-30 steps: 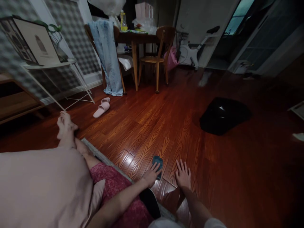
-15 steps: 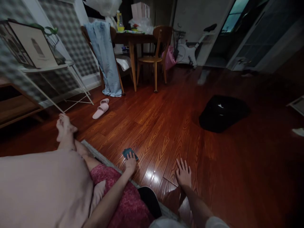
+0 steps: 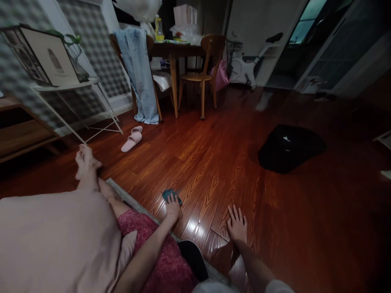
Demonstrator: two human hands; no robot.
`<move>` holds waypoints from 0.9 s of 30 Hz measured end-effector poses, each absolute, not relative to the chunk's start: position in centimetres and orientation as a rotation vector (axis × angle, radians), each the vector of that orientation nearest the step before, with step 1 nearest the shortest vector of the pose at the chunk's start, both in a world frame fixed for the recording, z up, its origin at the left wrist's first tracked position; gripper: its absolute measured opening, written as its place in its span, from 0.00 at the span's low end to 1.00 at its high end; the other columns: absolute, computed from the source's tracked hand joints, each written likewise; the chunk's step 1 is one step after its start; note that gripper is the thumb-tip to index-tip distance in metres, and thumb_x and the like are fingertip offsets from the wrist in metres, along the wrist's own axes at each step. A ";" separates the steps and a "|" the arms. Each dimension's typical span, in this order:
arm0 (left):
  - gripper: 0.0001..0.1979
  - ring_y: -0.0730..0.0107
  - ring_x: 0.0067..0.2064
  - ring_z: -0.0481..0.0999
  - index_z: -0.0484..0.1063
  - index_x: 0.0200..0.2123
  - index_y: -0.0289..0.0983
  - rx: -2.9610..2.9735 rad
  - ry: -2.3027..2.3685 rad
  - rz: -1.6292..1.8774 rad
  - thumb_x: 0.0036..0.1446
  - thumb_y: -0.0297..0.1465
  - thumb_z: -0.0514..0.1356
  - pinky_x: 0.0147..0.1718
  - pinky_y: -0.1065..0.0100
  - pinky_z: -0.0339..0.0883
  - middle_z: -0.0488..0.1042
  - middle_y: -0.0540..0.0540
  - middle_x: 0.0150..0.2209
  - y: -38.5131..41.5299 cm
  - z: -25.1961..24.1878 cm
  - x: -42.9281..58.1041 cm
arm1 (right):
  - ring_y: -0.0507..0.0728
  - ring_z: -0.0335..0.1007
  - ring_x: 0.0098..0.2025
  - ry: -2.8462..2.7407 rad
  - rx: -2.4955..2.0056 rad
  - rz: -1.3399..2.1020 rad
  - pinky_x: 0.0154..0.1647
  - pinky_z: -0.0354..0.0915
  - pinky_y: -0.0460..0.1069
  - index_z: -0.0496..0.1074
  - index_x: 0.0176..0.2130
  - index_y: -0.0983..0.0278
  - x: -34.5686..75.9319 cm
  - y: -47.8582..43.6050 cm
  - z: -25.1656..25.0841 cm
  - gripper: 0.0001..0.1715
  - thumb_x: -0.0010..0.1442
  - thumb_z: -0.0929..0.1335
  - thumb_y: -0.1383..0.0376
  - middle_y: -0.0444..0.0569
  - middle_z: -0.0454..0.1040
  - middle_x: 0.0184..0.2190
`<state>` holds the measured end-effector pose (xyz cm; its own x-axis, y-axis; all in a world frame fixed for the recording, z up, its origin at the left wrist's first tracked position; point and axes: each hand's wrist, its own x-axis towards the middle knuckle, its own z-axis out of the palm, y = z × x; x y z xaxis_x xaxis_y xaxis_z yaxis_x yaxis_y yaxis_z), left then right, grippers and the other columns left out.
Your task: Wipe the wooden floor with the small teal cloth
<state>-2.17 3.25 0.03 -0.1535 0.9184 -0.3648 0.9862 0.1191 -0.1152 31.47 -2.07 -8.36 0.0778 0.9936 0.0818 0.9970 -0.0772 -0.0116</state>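
Observation:
A small teal cloth (image 3: 170, 195) lies on the glossy wooden floor (image 3: 220, 162), and my left hand (image 3: 172, 208) presses down on it with the fingers laid over its near edge. My right hand (image 3: 237, 224) rests flat on the floor to the right, fingers spread, holding nothing. I sit low by a rug edge (image 3: 122, 194), with a pink cushion (image 3: 55, 240) and a magenta cloth (image 3: 152, 244) over my lap, and bare feet (image 3: 85, 162) stretched out at the left.
A black pouffe-like object (image 3: 290, 147) sits on the floor at the right. A pink slipper (image 3: 132, 138) lies near a white rack (image 3: 76, 89). A wooden table (image 3: 177, 49) with chairs (image 3: 204, 69), jeans (image 3: 137, 69) draped on one, and an exercise bike (image 3: 250, 61) stand at the back.
My left hand slid the teal cloth from beside my right hand leftward across the floor, towards the rug. My right hand stayed flat in place.

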 end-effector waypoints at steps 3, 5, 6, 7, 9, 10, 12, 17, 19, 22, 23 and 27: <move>0.31 0.42 0.69 0.58 0.55 0.71 0.33 1.820 2.281 -0.505 0.65 0.24 0.48 0.60 0.42 0.60 0.53 0.27 0.69 3.5 0.2 -4.7 | 0.59 0.39 0.75 -2.087 -2.258 -0.076 0.71 0.42 0.62 0.51 0.72 0.54 31.5 -2.0 -8.4 0.37 0.65 0.54 0.63 0.43 0.48 0.74; 0.29 0.41 0.69 0.58 0.56 0.70 0.31 1.836 2.246 -0.527 0.66 0.27 0.49 0.61 0.43 0.59 0.54 0.25 0.69 2.7 -0.3 -4.9 | 0.59 0.39 0.75 -2.085 -2.261 -0.077 0.71 0.41 0.62 0.51 0.72 0.53 31.4 -2.0 -8.3 0.37 0.66 0.54 0.64 0.43 0.49 0.74; 0.29 0.40 0.69 0.58 0.56 0.70 0.30 1.864 2.209 -0.538 0.67 0.29 0.50 0.61 0.43 0.58 0.54 0.25 0.69 2.2 -0.6 -4.5 | 0.59 0.39 0.75 -2.085 -2.261 -0.076 0.71 0.41 0.62 0.51 0.72 0.53 31.3 -2.0 -8.2 0.37 0.66 0.54 0.64 0.43 0.49 0.74; 0.29 0.39 0.69 0.58 0.56 0.70 0.30 1.903 2.167 -0.542 0.68 0.32 0.50 0.62 0.42 0.57 0.54 0.26 0.69 1.6 -1.1 -3.8 | 0.59 0.39 0.75 -2.084 -2.262 -0.075 0.71 0.40 0.62 0.51 0.72 0.53 31.2 -2.0 -8.1 0.37 0.66 0.54 0.64 0.43 0.49 0.74; 0.30 0.38 0.69 0.57 0.56 0.71 0.34 2.001 2.066 -0.529 0.68 0.35 0.50 0.63 0.40 0.55 0.54 0.29 0.70 0.4 -2.0 -1.9 | 0.59 0.38 0.75 -2.081 -2.266 -0.073 0.72 0.40 0.62 0.51 0.72 0.53 31.1 -2.0 -7.8 0.37 0.66 0.53 0.64 0.43 0.49 0.74; 0.30 0.39 0.69 0.56 0.56 0.71 0.36 2.053 2.011 -0.509 0.68 0.34 0.50 0.63 0.39 0.53 0.54 0.31 0.70 -0.2 -2.5 -0.9 | 0.59 0.38 0.75 -2.080 -2.268 -0.074 0.72 0.40 0.61 0.51 0.72 0.54 31.1 -2.0 -7.8 0.37 0.66 0.53 0.64 0.43 0.49 0.74; 0.30 0.41 0.70 0.55 0.54 0.71 0.40 2.127 1.925 -0.463 0.67 0.32 0.49 0.65 0.38 0.50 0.55 0.35 0.70 -0.8 -3.2 0.8 | 0.59 0.39 0.75 -2.081 -2.270 -0.075 0.72 0.40 0.61 0.51 0.72 0.53 31.1 -2.1 -7.7 0.37 0.66 0.53 0.64 0.42 0.49 0.74; 0.30 0.44 0.71 0.52 0.55 0.71 0.40 2.102 1.951 -0.406 0.67 0.32 0.50 0.66 0.40 0.49 0.52 0.37 0.72 0.5 -2.4 0.8 | 0.59 0.38 0.75 -2.088 -2.263 -0.074 0.71 0.40 0.63 0.49 0.72 0.52 31.3 -2.1 -8.1 0.38 0.66 0.53 0.63 0.43 0.48 0.74; 0.30 0.45 0.71 0.51 0.54 0.71 0.39 2.027 2.055 -0.412 0.67 0.30 0.49 0.65 0.41 0.51 0.50 0.36 0.72 1.8 -1.4 -1.0 | 0.59 0.38 0.75 -2.085 -2.267 -0.083 0.72 0.41 0.62 0.50 0.72 0.53 31.3 -2.0 -8.2 0.37 0.66 0.53 0.63 0.43 0.48 0.74; 0.30 0.46 0.71 0.53 0.53 0.72 0.37 1.890 2.223 -0.453 0.67 0.27 0.48 0.63 0.41 0.54 0.50 0.33 0.72 3.1 -0.2 -3.9 | 0.59 0.38 0.75 -2.084 -2.267 -0.084 0.71 0.41 0.61 0.52 0.72 0.54 31.3 -2.0 -8.1 0.37 0.66 0.53 0.63 0.43 0.48 0.74; 0.30 0.46 0.71 0.54 0.53 0.72 0.37 1.860 2.255 -0.467 0.67 0.26 0.47 0.63 0.41 0.54 0.50 0.32 0.71 3.3 0.0 -4.5 | 0.59 0.37 0.75 -2.083 -2.267 -0.080 0.71 0.42 0.61 0.52 0.72 0.54 31.2 -2.0 -8.0 0.37 0.65 0.54 0.63 0.43 0.48 0.74; 0.29 0.43 0.70 0.54 0.55 0.71 0.32 1.849 2.220 -0.517 0.68 0.29 0.48 0.64 0.42 0.52 0.50 0.29 0.71 2.1 -0.4 -4.2 | 0.58 0.38 0.75 -2.074 -2.272 -0.081 0.71 0.42 0.61 0.53 0.71 0.54 31.1 -2.1 -7.8 0.37 0.66 0.53 0.64 0.42 0.49 0.74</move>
